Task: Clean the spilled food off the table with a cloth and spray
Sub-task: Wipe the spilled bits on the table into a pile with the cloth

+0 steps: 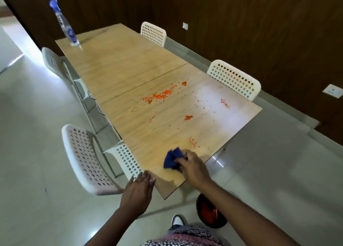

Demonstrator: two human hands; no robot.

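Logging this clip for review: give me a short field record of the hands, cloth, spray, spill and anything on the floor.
right hand: grips blue cloth on table near corner
left hand: open, at table's near edge
spray bottle: upright, far end, untouched
spilled food: orange bits scattered mid-table, not yet wiped
bin: on floor under near corner, orange contents

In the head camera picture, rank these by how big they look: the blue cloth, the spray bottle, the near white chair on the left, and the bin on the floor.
1. white chair, clearly largest
2. spray bottle, though it stands far off, so its true size is unsure
3. bin and blue cloth: look alike; the bin is partly hidden by the right arm
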